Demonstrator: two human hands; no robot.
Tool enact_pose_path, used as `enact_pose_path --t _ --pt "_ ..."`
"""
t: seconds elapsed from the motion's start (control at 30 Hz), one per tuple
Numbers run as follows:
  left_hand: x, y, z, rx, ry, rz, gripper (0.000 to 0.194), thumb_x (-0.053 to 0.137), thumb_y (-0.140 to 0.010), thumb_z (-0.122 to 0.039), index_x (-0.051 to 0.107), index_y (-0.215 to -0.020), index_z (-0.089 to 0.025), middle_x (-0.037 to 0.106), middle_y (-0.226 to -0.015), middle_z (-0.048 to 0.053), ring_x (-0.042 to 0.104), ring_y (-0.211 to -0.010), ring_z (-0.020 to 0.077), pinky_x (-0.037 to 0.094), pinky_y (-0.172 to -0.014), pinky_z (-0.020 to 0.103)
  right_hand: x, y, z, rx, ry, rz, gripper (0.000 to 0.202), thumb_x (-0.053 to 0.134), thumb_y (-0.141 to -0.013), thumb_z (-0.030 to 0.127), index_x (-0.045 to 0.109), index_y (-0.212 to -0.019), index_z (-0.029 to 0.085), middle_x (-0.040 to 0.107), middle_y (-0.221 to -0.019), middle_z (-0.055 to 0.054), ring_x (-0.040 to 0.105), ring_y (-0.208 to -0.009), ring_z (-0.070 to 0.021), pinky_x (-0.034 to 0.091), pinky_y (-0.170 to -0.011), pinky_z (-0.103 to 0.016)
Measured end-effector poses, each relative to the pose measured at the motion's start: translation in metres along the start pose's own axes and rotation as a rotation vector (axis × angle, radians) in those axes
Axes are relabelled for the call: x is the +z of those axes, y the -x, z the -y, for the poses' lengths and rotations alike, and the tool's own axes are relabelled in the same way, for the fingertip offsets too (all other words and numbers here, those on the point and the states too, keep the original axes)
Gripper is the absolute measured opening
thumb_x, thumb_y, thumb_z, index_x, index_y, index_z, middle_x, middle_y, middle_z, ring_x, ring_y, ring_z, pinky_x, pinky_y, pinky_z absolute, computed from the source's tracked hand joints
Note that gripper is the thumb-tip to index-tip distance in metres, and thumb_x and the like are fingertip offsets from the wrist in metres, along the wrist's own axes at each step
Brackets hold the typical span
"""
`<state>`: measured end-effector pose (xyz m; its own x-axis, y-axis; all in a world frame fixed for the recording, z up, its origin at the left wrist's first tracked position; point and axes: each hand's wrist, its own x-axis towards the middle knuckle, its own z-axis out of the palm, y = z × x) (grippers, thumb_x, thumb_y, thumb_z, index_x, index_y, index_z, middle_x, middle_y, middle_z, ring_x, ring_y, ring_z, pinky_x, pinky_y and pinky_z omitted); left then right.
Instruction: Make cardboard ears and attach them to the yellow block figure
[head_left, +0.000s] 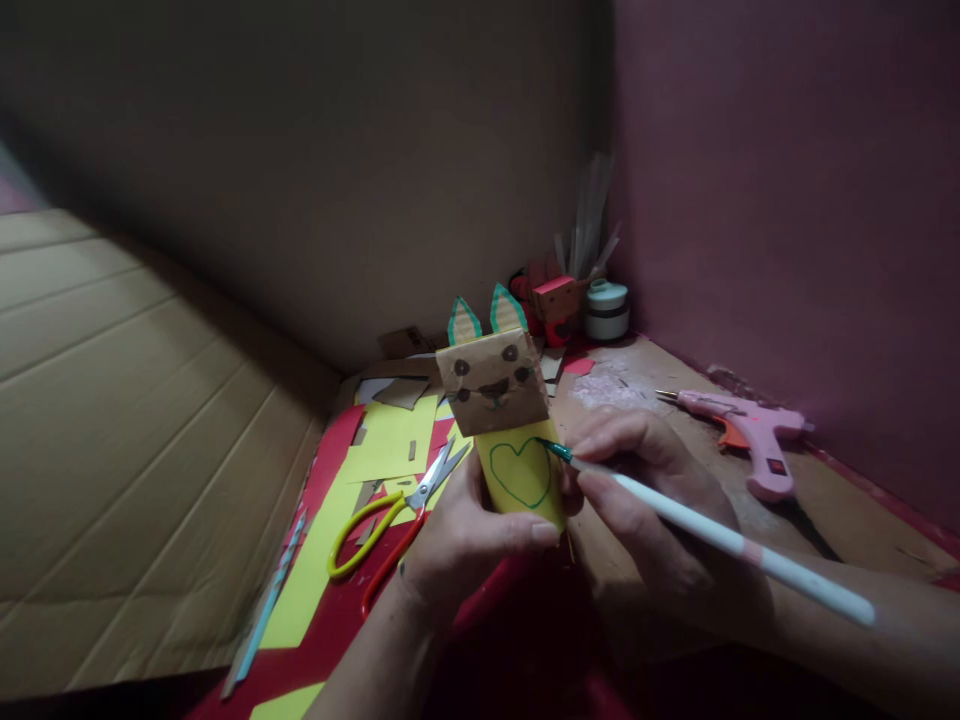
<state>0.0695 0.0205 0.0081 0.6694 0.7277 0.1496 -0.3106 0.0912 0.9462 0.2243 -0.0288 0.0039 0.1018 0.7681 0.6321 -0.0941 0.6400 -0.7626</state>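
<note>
My left hand [480, 525] is wrapped round the lower part of a paper animal figure [493, 385], holding it upright. The figure has a brown cardboard head with a drawn face, two pointed ears edged in green, and a yellow body bearing a green heart outline. In my right hand [652, 490] is a white-handled paintbrush [697, 515], pinched near its front end. Its green-wet tip touches the upper right of the heart outline. Scissors [420, 495] with one yellow and one red handle lie half open just left of my left hand.
A pink glue gun [750, 425] lies at the right. At the back stand a small lidded pot [606, 310], clear glue sticks [589, 220] and a red-topped cardboard figure [556, 300]. Yellow paper [394, 435] and a striped pencil-like stick [270, 600] lie left, beside a large cardboard panel [135, 450].
</note>
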Motion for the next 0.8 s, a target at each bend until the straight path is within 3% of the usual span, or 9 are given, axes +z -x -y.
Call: enact_pose_path --t 0.8 --pt "-0.0007 -0.0006 0.0016 0.004 -0.038 -0.005 0.028 0.076 -0.065 -0.016 0.066 -0.091 -0.013 0.066 -0.084 0.006 0.058 -0.079 0.017 0.048 -0.071 0.024 -0.0068 0.0014 -0.0022 -0.003 0.09 0.038 0.012 0.051 -0.086 0.019 0.052 -0.094 0.028 0.054 -0.088 -0.002 0.055 -0.08 -0.0189 0.047 -0.07 -0.037"
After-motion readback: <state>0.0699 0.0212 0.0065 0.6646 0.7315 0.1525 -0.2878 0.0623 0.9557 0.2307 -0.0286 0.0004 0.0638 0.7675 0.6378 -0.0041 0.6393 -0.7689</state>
